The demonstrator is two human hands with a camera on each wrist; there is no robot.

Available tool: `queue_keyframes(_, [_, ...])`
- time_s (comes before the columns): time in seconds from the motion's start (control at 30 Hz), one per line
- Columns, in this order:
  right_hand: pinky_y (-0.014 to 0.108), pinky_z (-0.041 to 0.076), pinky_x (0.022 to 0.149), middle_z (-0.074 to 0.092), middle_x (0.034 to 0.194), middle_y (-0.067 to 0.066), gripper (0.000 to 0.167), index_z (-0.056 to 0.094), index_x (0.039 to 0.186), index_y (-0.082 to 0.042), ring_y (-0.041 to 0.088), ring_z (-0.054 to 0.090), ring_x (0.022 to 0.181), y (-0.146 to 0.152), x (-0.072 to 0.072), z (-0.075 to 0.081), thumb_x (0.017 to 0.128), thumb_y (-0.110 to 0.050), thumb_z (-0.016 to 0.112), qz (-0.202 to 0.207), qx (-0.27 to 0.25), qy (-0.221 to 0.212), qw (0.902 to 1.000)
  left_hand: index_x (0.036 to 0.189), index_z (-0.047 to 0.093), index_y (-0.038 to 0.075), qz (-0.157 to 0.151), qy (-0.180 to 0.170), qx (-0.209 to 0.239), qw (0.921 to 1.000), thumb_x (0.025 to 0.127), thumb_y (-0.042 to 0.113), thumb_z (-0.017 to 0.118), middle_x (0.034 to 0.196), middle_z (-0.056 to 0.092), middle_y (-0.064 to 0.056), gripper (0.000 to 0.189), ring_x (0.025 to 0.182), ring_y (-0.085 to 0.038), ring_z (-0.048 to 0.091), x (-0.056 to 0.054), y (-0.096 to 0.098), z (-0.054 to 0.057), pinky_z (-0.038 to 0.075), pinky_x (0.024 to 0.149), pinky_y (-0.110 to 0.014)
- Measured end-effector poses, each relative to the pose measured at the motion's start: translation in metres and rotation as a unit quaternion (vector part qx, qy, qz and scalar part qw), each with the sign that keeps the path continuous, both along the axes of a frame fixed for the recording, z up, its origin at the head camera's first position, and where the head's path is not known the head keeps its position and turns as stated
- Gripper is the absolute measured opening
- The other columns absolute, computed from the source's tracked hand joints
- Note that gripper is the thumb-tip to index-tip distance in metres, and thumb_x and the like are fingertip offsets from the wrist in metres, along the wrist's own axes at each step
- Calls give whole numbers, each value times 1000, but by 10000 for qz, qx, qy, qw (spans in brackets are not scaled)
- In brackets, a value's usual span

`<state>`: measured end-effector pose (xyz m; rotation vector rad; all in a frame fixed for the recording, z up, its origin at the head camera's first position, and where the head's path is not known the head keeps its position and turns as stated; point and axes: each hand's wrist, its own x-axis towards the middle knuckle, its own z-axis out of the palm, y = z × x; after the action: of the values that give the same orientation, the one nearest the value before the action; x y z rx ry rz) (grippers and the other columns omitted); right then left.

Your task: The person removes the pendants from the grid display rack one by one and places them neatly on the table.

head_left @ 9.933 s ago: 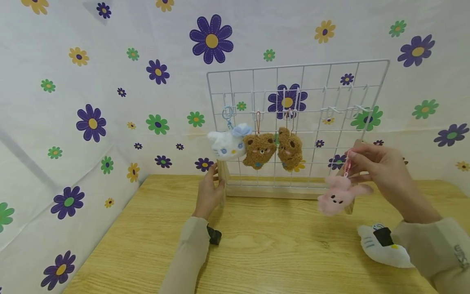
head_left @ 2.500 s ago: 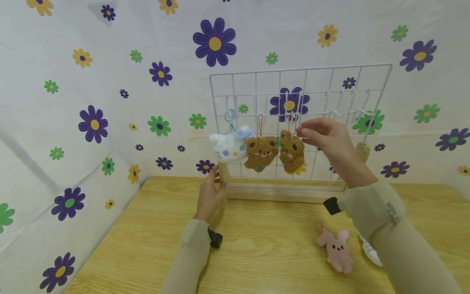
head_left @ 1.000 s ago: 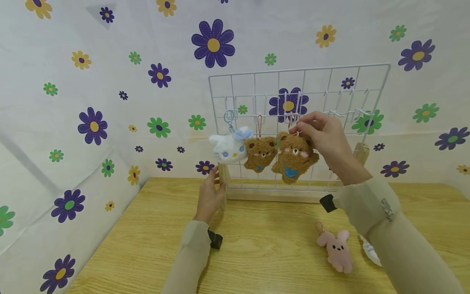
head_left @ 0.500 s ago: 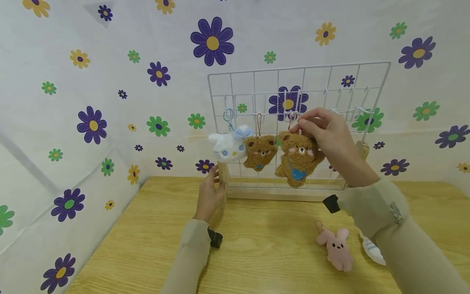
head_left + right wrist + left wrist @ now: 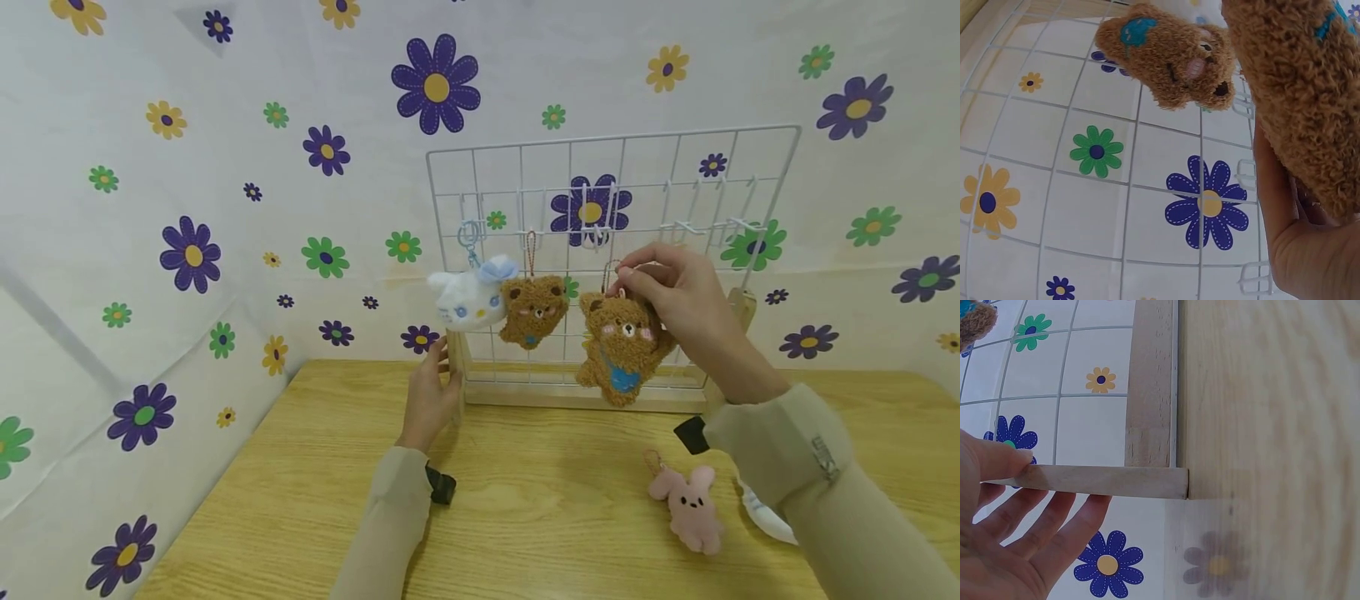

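Observation:
My right hand (image 5: pixel 686 304) pinches a brown bear plush keychain (image 5: pixel 626 333) by the top, near its chain, in front of the white wire grid rack (image 5: pixel 600 141). The bear with a blue pouch hangs below the fingers, apart from the white hook (image 5: pixel 595 237). Close up in the right wrist view, its curly fur (image 5: pixel 1310 94) hides most of the fingers. My left hand (image 5: pixel 429 400) grips the rack's wooden side leg (image 5: pixel 1110 481), thumb on one face and fingers on the other. A second brown bear keychain (image 5: pixel 534 310) and a white cat plush keychain (image 5: pixel 468 304) hang on the rack's left half.
A pink plush keychain (image 5: pixel 693 512) lies on the wooden table (image 5: pixel 517 517) at front right. Beside it, a white plush (image 5: pixel 768 517) is partly hidden by my right sleeve. White hooks (image 5: pixel 684 227) project from the rack's right half. A flower-patterned cloth (image 5: pixel 300 75) stands behind.
The pink plush, held by my right hand earlier, now lies on the table. My right hand then took hold of the right-hand bear and brought it off its hook, down and rightward. Left hand stays put.

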<state>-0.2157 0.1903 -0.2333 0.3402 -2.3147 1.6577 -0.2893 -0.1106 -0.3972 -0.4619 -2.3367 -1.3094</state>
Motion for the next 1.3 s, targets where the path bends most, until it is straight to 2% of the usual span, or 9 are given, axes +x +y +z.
queue_keyframes(0.1, [24, 54, 48, 71, 86, -10, 17, 62, 113, -3, 9, 59, 62, 3, 0, -5, 107, -18, 54, 26, 36, 15, 10000, 141, 48, -6, 10, 7, 21, 10000, 94, -11, 62, 130, 61, -31, 50, 108, -44, 66, 0, 0, 0, 59, 90, -48])
queue_keyframes(0.2, [24, 50, 44, 71, 85, -11, 19, 62, 113, -3, 10, 56, 57, 5, 1, -8, 107, -18, 54, -32, 159, 13, 9999, 141, 48, -6, 13, 20, 25, 10000, 94, -11, 62, 129, 61, -31, 50, 107, -44, 66, 1, 0, 1, 59, 89, -49])
queue_keyframes(0.37, [23, 52, 52, 70, 85, -12, 21, 62, 116, 1, 9, 60, 72, 8, 2, -14, 106, -16, 55, -81, 433, 31, 9990, 141, 48, -7, 13, 45, -44, 10000, 93, -11, 63, 129, 61, -32, 50, 107, -44, 66, 1, 0, 0, 59, 89, -49])
queue_keyframes(0.5, [21, 55, 62, 70, 85, -12, 20, 62, 115, 2, 9, 62, 77, 9, 3, -16, 106, -14, 55, -12, 428, 37, 9991, 141, 48, -7, 2, 66, -42, 10000, 94, -11, 63, 128, 61, -31, 49, 107, -44, 67, 0, 0, 0, 59, 89, -49])
queue_keyframes(0.87, [20, 58, 66, 70, 83, -10, 22, 61, 114, 6, 8, 64, 77, 13, 5, -27, 106, -13, 56, -66, 358, 79, 9993, 140, 48, -8, -47, 82, -9, 10000, 94, -10, 63, 128, 61, -31, 49, 104, -43, 67, -2, -1, 0, 60, 87, -49])
queue_keyframes(1.13, [23, 60, 66, 70, 87, -8, 25, 60, 117, 6, 8, 64, 80, 17, 7, -38, 107, -16, 55, -144, 422, -170, 9989, 141, 48, -7, -24, 26, -23, 10000, 95, -9, 62, 129, 61, -31, 48, 105, -43, 67, -2, -1, 0, 60, 87, -49])
queue_keyframes(1.3, [22, 60, 67, 70, 86, -8, 24, 60, 116, 7, 8, 65, 80, 19, 7, -44, 106, -15, 55, -137, 441, -140, 9988, 141, 47, -7, -51, 53, -14, 10000, 94, -10, 62, 129, 61, -31, 49, 105, -43, 67, -1, -1, -1, 60, 88, -48])
